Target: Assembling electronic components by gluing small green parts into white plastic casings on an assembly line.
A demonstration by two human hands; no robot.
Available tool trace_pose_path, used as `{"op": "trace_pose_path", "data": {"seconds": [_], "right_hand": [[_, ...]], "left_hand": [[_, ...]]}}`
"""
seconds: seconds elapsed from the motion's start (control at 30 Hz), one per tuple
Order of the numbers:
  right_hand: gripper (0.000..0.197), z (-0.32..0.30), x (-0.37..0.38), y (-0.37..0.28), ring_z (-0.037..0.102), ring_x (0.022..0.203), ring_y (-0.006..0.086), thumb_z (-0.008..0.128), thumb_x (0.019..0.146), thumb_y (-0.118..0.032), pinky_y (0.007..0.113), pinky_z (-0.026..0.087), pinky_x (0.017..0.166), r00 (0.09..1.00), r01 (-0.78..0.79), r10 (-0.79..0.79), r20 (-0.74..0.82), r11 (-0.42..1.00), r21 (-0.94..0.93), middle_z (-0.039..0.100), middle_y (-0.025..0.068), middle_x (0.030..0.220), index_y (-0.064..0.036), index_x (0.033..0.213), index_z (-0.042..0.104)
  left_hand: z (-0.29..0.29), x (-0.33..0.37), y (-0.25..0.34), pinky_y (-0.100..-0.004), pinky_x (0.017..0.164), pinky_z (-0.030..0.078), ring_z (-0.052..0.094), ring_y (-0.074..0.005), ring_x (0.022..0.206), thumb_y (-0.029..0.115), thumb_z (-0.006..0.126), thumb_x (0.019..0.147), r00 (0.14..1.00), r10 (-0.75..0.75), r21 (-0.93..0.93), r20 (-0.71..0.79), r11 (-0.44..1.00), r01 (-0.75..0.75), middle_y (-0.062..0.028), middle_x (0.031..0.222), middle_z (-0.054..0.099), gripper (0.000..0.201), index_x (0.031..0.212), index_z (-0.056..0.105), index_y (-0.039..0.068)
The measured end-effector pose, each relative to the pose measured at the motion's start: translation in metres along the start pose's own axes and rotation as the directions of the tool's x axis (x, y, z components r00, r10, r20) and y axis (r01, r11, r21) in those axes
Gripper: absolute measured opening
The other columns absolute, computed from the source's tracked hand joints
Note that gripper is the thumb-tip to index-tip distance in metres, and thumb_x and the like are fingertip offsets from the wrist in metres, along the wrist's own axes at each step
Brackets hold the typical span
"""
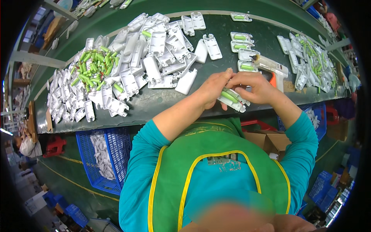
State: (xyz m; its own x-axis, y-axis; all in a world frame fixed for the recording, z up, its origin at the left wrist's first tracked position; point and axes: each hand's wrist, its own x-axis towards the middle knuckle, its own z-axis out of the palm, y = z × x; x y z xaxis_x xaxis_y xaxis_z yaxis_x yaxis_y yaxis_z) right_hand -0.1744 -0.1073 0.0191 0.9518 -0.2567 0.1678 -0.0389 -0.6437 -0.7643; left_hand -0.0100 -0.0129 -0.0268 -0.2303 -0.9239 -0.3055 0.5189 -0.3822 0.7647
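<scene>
Glue gun (273, 66) on table (154, 102) — casing heaps (152, 69) either side

the left hand (213, 88) partly hides the casing (235, 106).

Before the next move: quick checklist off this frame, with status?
1. Casing supported: ok, left hand holds it.
2. Green cell in casing: ok, lying lengthwise inside; full seating can't be seen.
3. Wires clear of casing edge: cannot tell, too small and partly behind the fingers of the right hand.
4. Glue gun near: ok, on the bench just beyond the right hand.
5. Gun tip off the casing row: cannot tell, tip overlaps one casing in this view.
6. Loose cells on hand: ok, heaped on the bench's left side.
</scene>
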Motion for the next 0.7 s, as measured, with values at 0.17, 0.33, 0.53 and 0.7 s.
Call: {"op": "trace_pose_path", "data": {"seconds": [0.17,0.33,0.53,0.7], "right_hand": [[0.022,-0.001,0.001,-0.003,0.063,0.079,0.0226,0.060,0.077,0.004,0.032,0.051,0.070,0.998,-0.059,0.058,0.030,0.998,0.013,0.065,0.0075,0.087,-0.0059,0.096,0.065],[0.018,-0.003,-0.004,0.009,0.060,0.073,0.0187,0.060,0.077,0.002,0.029,0.050,0.066,0.998,0.061,-0.061,0.024,0.998,-0.007,0.063,0.0061,0.082,-0.0054,0.092,0.064],[0.010,-0.004,0.000,-0.006,0.058,0.072,0.0093,0.064,0.081,-0.005,0.025,0.048,0.064,0.945,-0.327,0.324,0.051,0.927,0.184,0.063,0.0014,0.081,-0.0037,0.091,0.064],[0.012,-0.006,0.001,-0.004,0.057,0.072,0.0078,0.065,0.081,-0.007,0.023,0.048,0.066,0.912,-0.408,0.391,0.121,0.889,0.206,0.064,0.0011,0.081,-0.0032,0.092,0.065]], "left_hand": [[0.000,0.002,-0.003,-0.0307,0.036,0.050,0.065,-0.0217,0.069,0.048,0.036,0.100,1.000,-0.011,-0.011,-0.004,1.000,0.011,-0.0120,0.091,0.061,0.056,0.116,0.055,-0.002],[0.003,0.002,-0.001,-0.0297,0.033,0.048,0.065,-0.0205,0.061,0.045,0.038,0.099,0.999,-0.016,-0.023,-0.039,1.000,0.015,-0.0122,0.085,0.064,0.053,0.120,0.055,-0.001],[0.002,0.003,-0.001,-0.0289,0.033,0.048,0.065,-0.0193,0.060,0.046,0.038,0.099,1.000,-0.003,-0.006,-0.026,1.000,0.003,-0.0117,0.083,0.063,0.050,0.106,0.058,0.000],[0.004,0.002,-0.001,-0.0280,0.033,0.048,0.063,-0.0176,0.058,0.045,0.038,0.100,1.000,-0.022,0.033,-0.021,0.999,0.023,-0.0102,0.081,0.062,0.048,0.102,0.057,0.001]]}}
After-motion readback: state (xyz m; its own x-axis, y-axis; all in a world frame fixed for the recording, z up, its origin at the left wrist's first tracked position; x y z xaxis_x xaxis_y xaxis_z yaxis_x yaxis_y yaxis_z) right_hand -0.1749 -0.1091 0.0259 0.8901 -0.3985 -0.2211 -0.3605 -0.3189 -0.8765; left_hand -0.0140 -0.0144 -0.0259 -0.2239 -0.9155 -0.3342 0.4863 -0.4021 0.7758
